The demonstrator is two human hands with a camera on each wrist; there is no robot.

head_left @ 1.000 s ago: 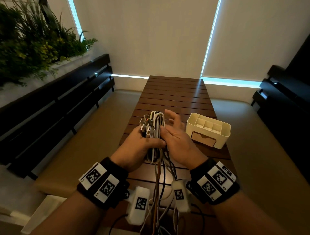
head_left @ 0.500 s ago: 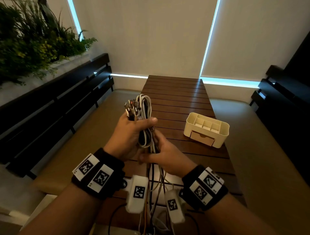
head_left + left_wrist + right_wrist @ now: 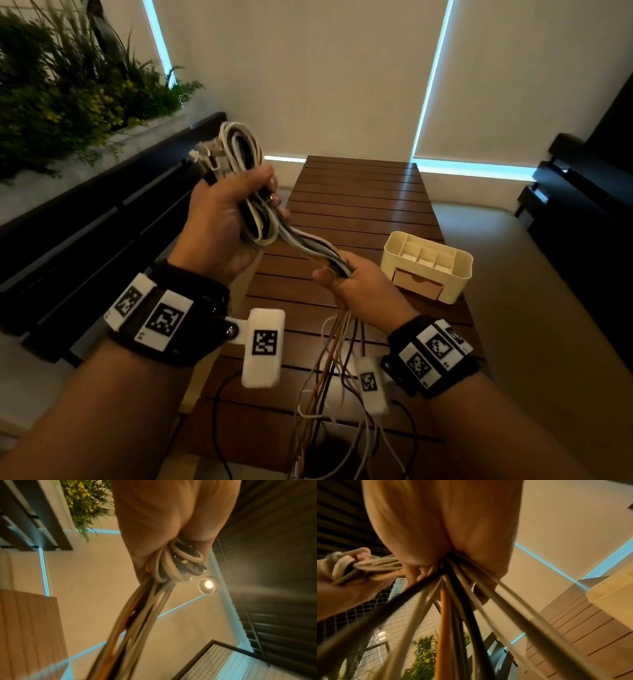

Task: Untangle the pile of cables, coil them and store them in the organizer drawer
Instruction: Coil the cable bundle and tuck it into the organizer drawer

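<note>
My left hand [image 3: 229, 212] is raised above the table's left side and grips the looped end of a bundle of white, black and orange cables [image 3: 239, 164], plugs sticking up beside the loops. The same cables [image 3: 173, 563] bulge from under that fist in the left wrist view. Lower and to the right, my right hand [image 3: 356, 284] grips the straight run of the bundle [image 3: 311, 245]. Below it the loose strands [image 3: 329, 370] hang down and fan out [image 3: 447, 615]. The cream organizer [image 3: 428, 267] with its closed front drawer [image 3: 418, 286] stands on the table just right of my right hand.
The slatted wooden table [image 3: 363, 198] runs away from me. A dark slatted bench [image 3: 102, 219] lines the left side under a planter of greenery [image 3: 68, 92]. Another dark bench [image 3: 582, 192] stands at the right. Beige cushioned seating [image 3: 534, 308] flanks the table.
My left hand has lifted the looped end up and to the left. My right hand has slid down the bundle and moved right, stretching the cables between the hands.
</note>
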